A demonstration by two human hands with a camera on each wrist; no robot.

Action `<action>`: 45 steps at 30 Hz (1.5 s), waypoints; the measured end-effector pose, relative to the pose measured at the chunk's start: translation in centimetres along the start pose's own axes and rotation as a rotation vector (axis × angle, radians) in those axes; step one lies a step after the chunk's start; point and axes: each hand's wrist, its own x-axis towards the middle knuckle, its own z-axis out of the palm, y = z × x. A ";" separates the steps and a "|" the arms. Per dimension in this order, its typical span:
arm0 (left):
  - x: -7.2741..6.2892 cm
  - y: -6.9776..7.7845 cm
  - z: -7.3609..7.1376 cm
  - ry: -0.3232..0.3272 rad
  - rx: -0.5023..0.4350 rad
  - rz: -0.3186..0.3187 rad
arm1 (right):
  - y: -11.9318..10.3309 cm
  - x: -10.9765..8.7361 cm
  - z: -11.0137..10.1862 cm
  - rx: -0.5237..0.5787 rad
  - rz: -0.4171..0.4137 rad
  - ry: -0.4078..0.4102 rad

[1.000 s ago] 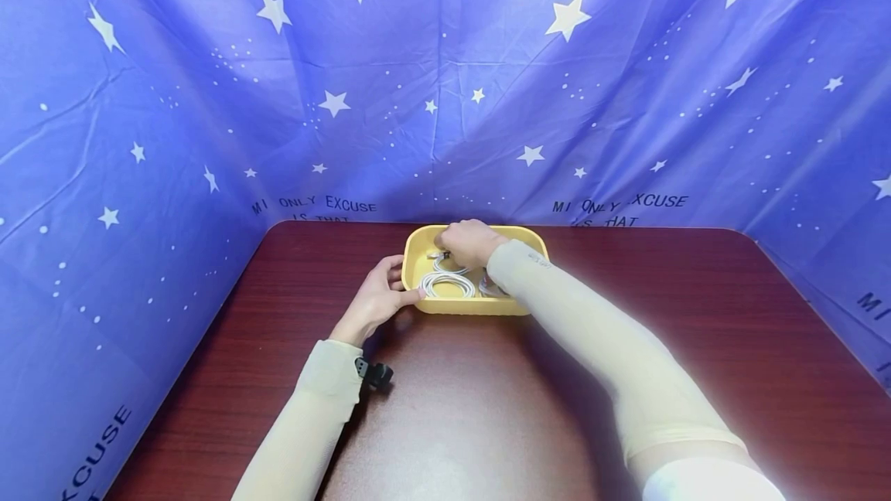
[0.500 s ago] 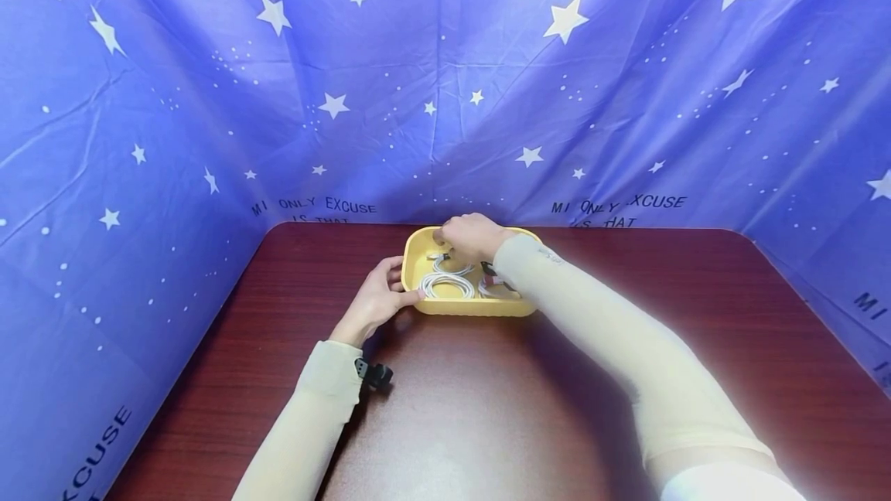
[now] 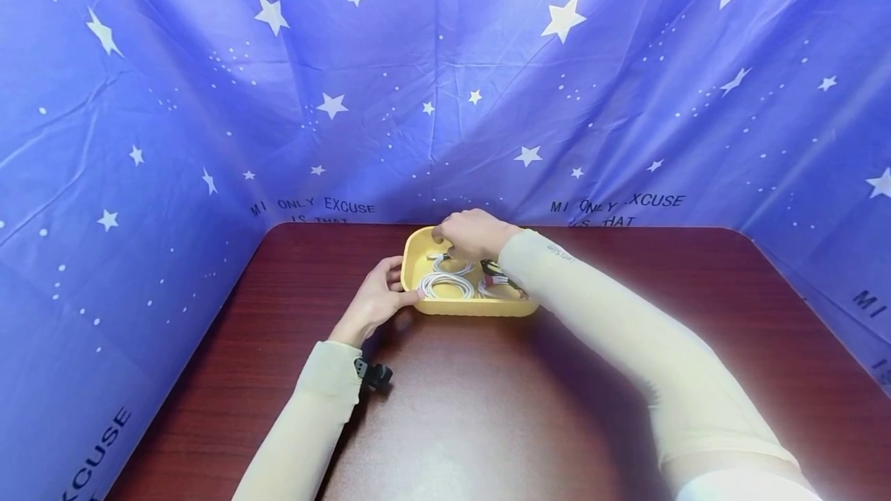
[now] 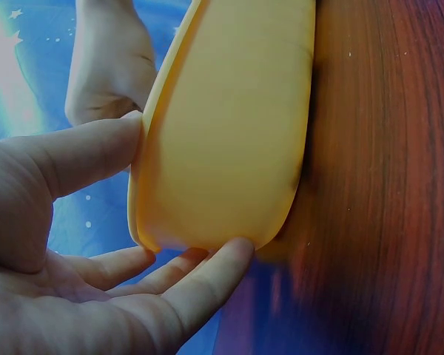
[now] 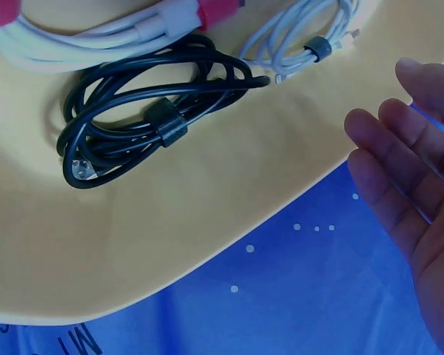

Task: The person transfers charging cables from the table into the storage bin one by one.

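Observation:
A yellow plastic basket point(image 3: 480, 307) stands at the back of the table with coiled cables inside. My left hand point(image 3: 376, 300) holds its near left corner. In the left wrist view the thumb point(image 4: 96, 151) touches the rim and the fingertips meet the end wall. My right hand point(image 3: 476, 234) hovers over the far rim; in the right wrist view its loosely bent fingers point(image 5: 388, 151) have nothing between them. Nearest to it lies a thin white cable point(image 5: 300, 37) with a dark tie. Beside that are a black cable point(image 5: 163, 111) and a white cable point(image 5: 96, 44) with red plug ends.
Another white cable coil point(image 3: 447, 286) lies at the basket's front left. The dark red wooden table point(image 3: 445, 408) stretches out in front. A blue curtain point(image 3: 445, 99) with stars hangs just behind the basket and along both sides.
My right hand has risen slightly and drawn back toward the right, uncovering more of the cables with black and red parts. The left hand and the basket have stayed in place.

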 end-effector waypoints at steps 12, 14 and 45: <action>-0.1 -0.1 -0.1 -0.006 -0.028 0.004 | -0.9 -1.3 -1.0 -0.014 -0.026 0.031; -0.1 -0.1 -0.1 -0.005 -0.026 0.000 | -1.0 -1.6 -1.1 -0.012 -0.026 0.031; -0.1 0.0 0.0 -0.001 -0.013 0.000 | -1.6 -6.7 0.1 0.042 0.000 0.191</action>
